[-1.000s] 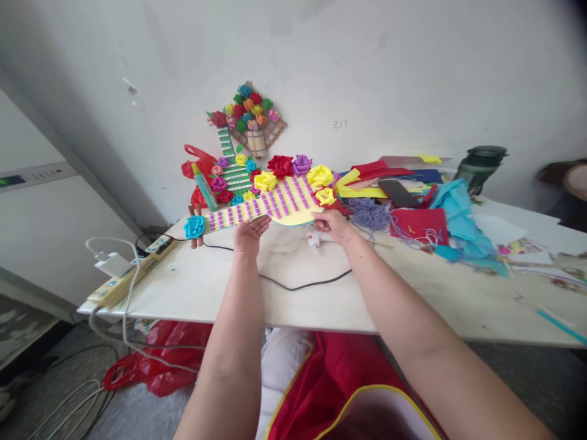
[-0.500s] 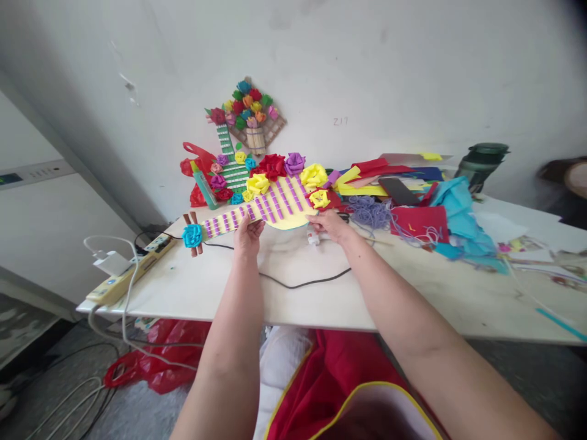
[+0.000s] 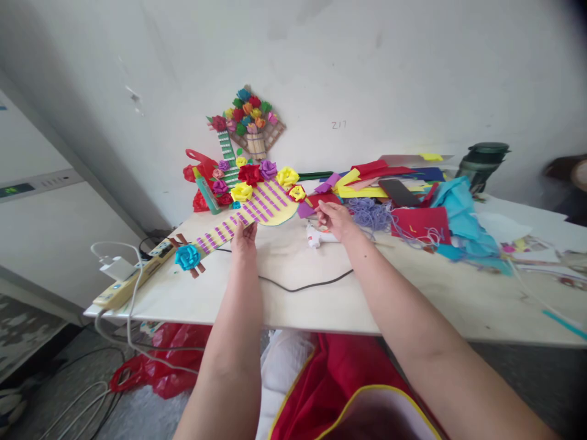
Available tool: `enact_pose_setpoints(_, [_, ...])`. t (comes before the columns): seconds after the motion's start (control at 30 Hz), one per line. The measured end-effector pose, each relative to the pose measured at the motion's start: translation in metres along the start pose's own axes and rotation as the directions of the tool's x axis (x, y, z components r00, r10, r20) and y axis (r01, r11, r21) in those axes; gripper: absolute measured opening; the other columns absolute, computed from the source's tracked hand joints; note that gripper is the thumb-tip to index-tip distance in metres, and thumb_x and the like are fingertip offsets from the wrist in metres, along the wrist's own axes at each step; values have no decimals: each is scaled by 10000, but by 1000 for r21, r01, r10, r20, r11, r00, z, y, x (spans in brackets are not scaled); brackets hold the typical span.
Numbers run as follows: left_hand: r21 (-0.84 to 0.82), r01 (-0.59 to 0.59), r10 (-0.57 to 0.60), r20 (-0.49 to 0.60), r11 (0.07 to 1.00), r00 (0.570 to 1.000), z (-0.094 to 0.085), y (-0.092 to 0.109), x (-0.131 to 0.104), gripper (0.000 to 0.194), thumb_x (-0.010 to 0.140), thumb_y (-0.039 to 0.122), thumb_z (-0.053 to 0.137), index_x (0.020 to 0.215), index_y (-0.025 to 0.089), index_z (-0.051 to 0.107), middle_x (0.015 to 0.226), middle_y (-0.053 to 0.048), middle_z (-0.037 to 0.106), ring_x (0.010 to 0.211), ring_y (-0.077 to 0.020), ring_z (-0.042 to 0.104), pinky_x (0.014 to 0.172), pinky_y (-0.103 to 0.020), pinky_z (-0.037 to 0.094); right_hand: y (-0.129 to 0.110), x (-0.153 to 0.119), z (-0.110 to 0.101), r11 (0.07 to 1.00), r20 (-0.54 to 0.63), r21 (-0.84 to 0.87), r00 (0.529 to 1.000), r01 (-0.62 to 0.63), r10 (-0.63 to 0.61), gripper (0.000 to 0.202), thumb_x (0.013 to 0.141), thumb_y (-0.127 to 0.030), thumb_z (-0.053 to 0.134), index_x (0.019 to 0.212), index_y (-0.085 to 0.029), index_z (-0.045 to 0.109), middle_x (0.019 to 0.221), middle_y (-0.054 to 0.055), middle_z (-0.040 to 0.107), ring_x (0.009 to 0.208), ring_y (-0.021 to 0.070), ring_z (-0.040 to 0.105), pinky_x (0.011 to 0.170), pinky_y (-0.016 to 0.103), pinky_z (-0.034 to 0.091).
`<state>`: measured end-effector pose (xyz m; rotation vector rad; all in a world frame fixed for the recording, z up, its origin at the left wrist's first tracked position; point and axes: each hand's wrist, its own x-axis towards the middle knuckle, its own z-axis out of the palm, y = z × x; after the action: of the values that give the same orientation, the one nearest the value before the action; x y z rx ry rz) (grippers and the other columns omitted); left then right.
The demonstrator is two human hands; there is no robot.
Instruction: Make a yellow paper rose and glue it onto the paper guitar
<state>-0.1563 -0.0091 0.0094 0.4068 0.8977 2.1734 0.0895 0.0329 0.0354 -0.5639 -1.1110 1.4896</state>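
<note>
A flower-trimmed craft guitar (image 3: 277, 211), with a yellow body, purple strips and a blue rose on its head, is tilted above the table. My left hand (image 3: 244, 237) is closed on the lower edge of its neck. Red, purple and yellow folded flowers line the guitar's upper side. Apart from the guitar's right end, my right hand (image 3: 334, 220) hovers with loosely bent fingers and nothing visible in them. Just below that hand lies a white glue gun (image 3: 313, 237), partly covered by it. A piece of purple paper (image 3: 305, 211) is beside its fingertips.
Behind stand a green striped flower craft (image 3: 226, 146), a flower basket picture (image 3: 255, 145) and a glue bottle (image 3: 207, 192). To the right lie purple yarn (image 3: 367, 212), a phone (image 3: 398, 192), coloured paper and a dark bottle (image 3: 481, 165). A power strip (image 3: 137, 275) sits at left; a black cord (image 3: 298, 287) crosses the table.
My right hand has let go of the guitar's body and is now apart from it. The guitar has shifted left, its head dipping lower, still in my left hand.
</note>
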Motion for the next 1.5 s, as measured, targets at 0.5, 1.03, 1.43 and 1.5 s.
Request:
enact_pose_setpoints(0.5, [38,-13,21,-209,999,978,-10,0,11,189,801,297,670,952,210,597,787,-11,636,671,-86,643,705,-212,565,-21,-1,-15,969,-231,236,973,79,-23,486,732,-584,676,597,-207,402,485,-61,487,419,65,434,450,218,405])
enact_pose_setpoints(1.03, [111,59,-41,-157,992,987,0,-6,17,173,813,276,665,897,145,589,693,-21,620,584,-91,623,640,-213,562,-1,2,-4,982,-136,191,990,-11,37,340,703,-427,759,613,-172,553,488,-42,557,408,66,471,409,209,427])
enact_pose_setpoints(1.43, [92,318,-278,-300,944,912,11,4,19,62,899,144,514,954,155,539,701,-20,563,588,-100,594,558,-202,561,2,-5,10,995,-91,-7,991,-96,95,198,744,-255,730,655,-148,589,507,-21,621,388,77,538,394,186,449])
enact_pose_setpoints(1.5, [86,351,-307,-322,933,896,13,7,16,98,911,150,483,997,164,528,741,-35,565,614,-114,603,542,-211,560,3,-6,11,993,-78,-15,991,-115,114,155,800,-233,674,694,-143,605,511,-12,631,393,86,557,391,183,450])
